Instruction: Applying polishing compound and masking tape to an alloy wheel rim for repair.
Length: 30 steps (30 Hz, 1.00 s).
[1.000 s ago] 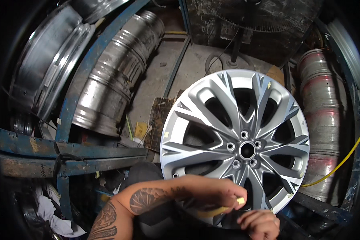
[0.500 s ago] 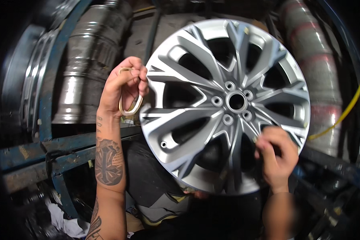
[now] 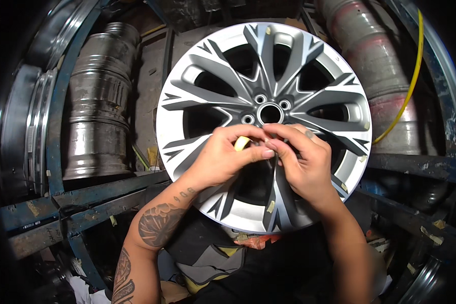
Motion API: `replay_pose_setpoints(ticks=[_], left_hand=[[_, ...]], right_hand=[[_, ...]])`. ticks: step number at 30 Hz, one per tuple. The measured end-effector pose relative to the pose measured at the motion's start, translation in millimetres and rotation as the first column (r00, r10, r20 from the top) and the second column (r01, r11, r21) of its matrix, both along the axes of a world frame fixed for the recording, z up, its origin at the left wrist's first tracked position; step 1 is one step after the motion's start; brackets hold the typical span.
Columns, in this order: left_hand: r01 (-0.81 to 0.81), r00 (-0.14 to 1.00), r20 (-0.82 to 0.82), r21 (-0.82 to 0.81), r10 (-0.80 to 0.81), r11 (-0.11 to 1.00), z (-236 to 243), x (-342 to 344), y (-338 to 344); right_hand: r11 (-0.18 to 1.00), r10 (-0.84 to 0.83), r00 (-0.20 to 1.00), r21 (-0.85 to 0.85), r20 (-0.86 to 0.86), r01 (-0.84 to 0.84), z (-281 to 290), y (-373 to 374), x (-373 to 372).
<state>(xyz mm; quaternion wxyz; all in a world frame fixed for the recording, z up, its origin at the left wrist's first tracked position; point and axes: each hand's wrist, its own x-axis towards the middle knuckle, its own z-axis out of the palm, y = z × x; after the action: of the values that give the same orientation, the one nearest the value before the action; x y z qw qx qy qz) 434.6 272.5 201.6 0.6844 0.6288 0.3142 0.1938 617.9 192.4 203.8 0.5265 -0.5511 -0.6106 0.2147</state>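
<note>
A large silver and grey alloy wheel (image 3: 262, 223) lies face up before me, with small pale strips of masking tape (image 3: 271, 206) stuck near its rim. My left hand (image 3: 225, 152) is closed over the wheel around a roll of masking tape (image 3: 242, 143), of which only a yellowish part shows between thumb and forefinger. Right beside it, my right hand (image 3: 304, 159) is pinched, its fingertips meeting those of the left just below the wheel's centre hole. Whatever lies between the right fingertips is hidden.
Bare metal wheel barrels (image 3: 99, 111) are stacked at the left, with more barrels (image 3: 380, 86) at the right. Blue metal frame bars (image 3: 101, 195) flank the wheel. A yellow hose (image 3: 413, 93) hangs at the right.
My left hand has come right and down from beyond the wheel's left edge with the tape roll. My right hand has moved left and up to meet it. The wheel appears turned and further left.
</note>
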Motion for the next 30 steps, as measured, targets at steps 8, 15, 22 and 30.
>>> replay_pose_setpoints(ticks=[8,15,22,30], left_hand=[[0.093,0.993,-0.098,0.246,-0.071,0.965,11,-21,16],[-0.004,0.941,-0.316,0.345,0.12,0.939,17,-33,29],[0.153,0.934,-0.357,0.424,0.01,0.892,19,-31,19],[0.188,0.943,-0.331,0.449,-0.033,0.873,20,-25,14]], right_hand=[[0.971,0.078,0.976,-0.207,-0.204,-0.121,8,-9,1],[0.65,0.73,0.628,-0.56,0.271,-0.514,-16,-50,-13],[0.561,0.808,0.474,-0.699,0.349,-0.443,-28,-35,-44],[0.703,0.701,0.406,-0.662,0.586,-0.259,-31,-17,-41]])
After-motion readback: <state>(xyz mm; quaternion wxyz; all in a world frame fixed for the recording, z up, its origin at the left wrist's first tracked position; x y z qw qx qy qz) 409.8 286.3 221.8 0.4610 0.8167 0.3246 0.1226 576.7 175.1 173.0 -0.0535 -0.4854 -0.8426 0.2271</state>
